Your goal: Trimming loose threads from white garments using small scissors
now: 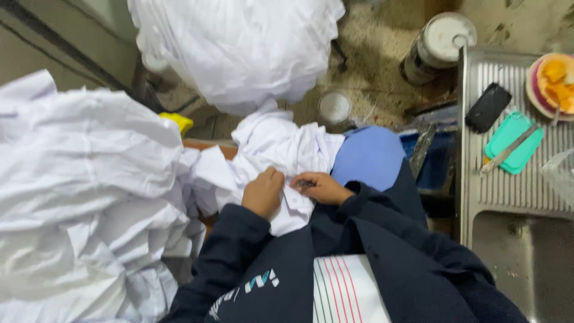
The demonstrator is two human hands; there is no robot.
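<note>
While my left hand [263, 192] pinches the white garment [281, 155] on my lap and my right hand [320, 187] grips a small dark tool [304, 184], I keep the cloth taut, working in short, careful strokes.

Left hand [263, 192]: fingers curled, pressing on white garment [281, 149] in the lap.
Right hand [320, 187]: pinching the garment's edge, small dark tool at fingertips.
Left side: heap of white cloth [84, 191].
Right side: steel sink drainboard [508, 185] bearing black phone [488, 107] and teal lid [513, 142].
</note>
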